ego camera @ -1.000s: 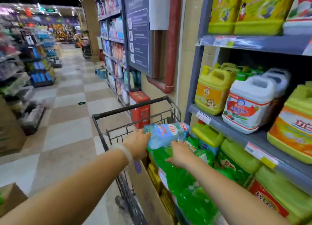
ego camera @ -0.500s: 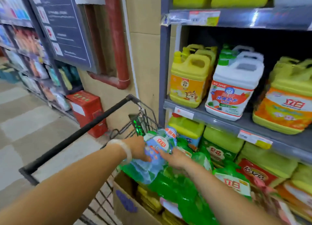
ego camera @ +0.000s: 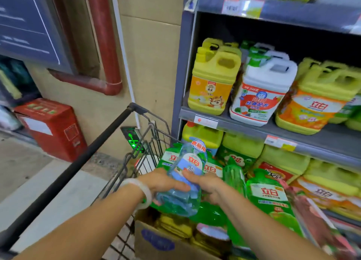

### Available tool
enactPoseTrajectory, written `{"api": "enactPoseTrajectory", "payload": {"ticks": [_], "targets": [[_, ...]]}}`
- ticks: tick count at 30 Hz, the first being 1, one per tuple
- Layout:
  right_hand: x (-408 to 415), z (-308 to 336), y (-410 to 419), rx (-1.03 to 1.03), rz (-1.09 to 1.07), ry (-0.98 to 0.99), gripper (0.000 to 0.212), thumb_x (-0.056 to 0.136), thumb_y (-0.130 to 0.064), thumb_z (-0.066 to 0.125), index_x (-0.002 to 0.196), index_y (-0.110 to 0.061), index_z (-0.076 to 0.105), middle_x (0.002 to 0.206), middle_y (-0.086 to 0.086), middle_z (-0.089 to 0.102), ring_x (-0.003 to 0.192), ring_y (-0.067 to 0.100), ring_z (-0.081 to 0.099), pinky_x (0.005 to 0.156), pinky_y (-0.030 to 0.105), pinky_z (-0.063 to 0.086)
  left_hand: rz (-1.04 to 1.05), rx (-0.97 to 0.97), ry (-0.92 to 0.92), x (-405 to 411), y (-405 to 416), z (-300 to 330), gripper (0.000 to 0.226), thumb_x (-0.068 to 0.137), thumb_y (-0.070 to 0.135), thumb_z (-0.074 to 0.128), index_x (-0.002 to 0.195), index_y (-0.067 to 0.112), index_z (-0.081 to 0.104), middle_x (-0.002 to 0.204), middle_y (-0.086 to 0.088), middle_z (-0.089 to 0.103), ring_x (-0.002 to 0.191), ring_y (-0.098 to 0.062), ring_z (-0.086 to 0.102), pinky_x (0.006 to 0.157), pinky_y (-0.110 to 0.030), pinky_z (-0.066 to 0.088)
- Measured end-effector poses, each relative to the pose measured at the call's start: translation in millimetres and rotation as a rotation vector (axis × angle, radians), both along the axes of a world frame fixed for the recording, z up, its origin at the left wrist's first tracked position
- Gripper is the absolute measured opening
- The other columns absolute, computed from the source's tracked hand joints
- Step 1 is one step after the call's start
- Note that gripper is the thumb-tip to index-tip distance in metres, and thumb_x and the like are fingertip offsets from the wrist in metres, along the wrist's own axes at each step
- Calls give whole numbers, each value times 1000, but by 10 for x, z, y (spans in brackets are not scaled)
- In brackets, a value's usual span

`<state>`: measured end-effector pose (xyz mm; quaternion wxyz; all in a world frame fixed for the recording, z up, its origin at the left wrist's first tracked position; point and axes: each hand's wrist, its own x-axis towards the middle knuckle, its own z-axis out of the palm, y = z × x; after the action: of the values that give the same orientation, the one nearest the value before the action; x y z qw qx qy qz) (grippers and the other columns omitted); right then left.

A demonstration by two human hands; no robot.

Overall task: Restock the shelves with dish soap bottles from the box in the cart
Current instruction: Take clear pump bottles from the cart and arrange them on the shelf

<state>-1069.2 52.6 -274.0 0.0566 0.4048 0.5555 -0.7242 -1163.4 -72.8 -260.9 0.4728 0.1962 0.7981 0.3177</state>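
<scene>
We have the blue dish soap bottle (ego camera: 183, 179) over the box (ego camera: 156, 240) in the cart (ego camera: 136, 156); our left hand (ego camera: 166, 181) and right hand (ego camera: 207, 183) both curl round it; picking seems done; next we likely carry it to the shelf (ego camera: 273, 131), into a gap.
</scene>
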Motion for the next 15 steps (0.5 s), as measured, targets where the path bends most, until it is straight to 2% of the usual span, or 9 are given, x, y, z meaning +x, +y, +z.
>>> {"api": "enactPoseTrajectory", "payload": {"ticks": [2,4,6,10,12,13,15], "targets": [[22,-6,-12,-31,-64,80,25,76,-7,73,99,0,65,69,8,73,56,18,69,48,29,55,-8,32,30,13,-23,14,35,68,39,81,95,24,66,82,2,69,69,-16,65,53,-24,51],[75,66,-9,-4,-90,142,18,76,0,72,93,-1,66,69,6,74,56,17,69,49,28,56,-3,95,49,43,-13,83,32,67,36,82,93,27,66,89,2,68,79,-16,65,56,-26,52],[161,187,53,63,-124,184,17,75,7,70,85,-6,64,64,2,72,52,13,68,47,23,54,15,184,26,80,42,143,36,67,31,83,99,24,68,95,1,70,81,-15,63,58,-26,52],[482,515,301,231,-203,283,49,68,10,74,109,-6,52,95,9,67,73,15,64,59,23,54,-3,390,-27,318,292,316,28,66,20,84,89,26,71,90,8,75,88,-14,68,75,-33,56],[731,635,466,293,-241,312,57,66,13,74,114,-5,50,96,9,67,77,17,65,65,28,56,-34,497,-19,526,482,391,29,66,9,83,86,24,70,81,12,75,79,-7,70,76,-24,57],[875,684,538,314,-270,323,62,65,13,75,118,-3,48,98,10,67,80,20,65,71,33,56,-50,539,-21,656,575,434,32,65,5,83,89,21,69,81,11,75,78,-6,70,77,-21,57],[1204,760,673,362,-329,349,76,61,14,77,127,0,43,108,15,67,86,24,66,80,40,55,-103,591,-19,934,786,508,45,57,7,85,98,14,69,93,0,75,86,-12,70,85,-26,55]]}}
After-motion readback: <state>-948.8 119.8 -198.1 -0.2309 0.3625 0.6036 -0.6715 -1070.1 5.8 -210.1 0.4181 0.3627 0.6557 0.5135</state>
